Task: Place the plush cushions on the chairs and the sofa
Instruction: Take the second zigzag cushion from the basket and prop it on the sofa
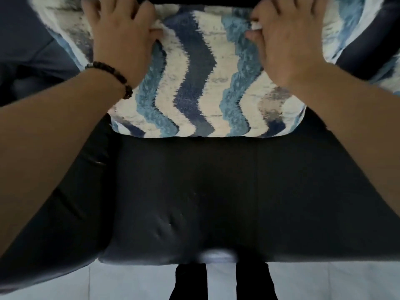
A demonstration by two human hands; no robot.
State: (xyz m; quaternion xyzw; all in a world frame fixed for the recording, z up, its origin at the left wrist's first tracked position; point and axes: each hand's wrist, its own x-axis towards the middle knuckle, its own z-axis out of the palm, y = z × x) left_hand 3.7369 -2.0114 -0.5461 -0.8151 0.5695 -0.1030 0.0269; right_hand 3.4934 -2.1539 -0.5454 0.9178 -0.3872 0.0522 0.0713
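A plush cushion (194,83) with blue, navy and white zigzag stripes leans against the back of a dark leather seat (194,191). Its lower edge rests on the seat. My left hand (123,33), with a dark bead bracelet at the wrist, lies on the cushion's upper left and its thumb and fingers pinch a fold of the fabric. My right hand (285,37) does the same on the upper right, thumb tucked against a bunched bit of white fabric. The cushion's top edge is hidden by the frame's upper border.
More of the same patterned fabric shows at the far left (65,29) and far right (350,24) behind the cushion. Dark leather armrests (32,61) flank the seat. Pale floor tiles (108,282) and my two dark legs (190,282) lie below the seat's front edge.
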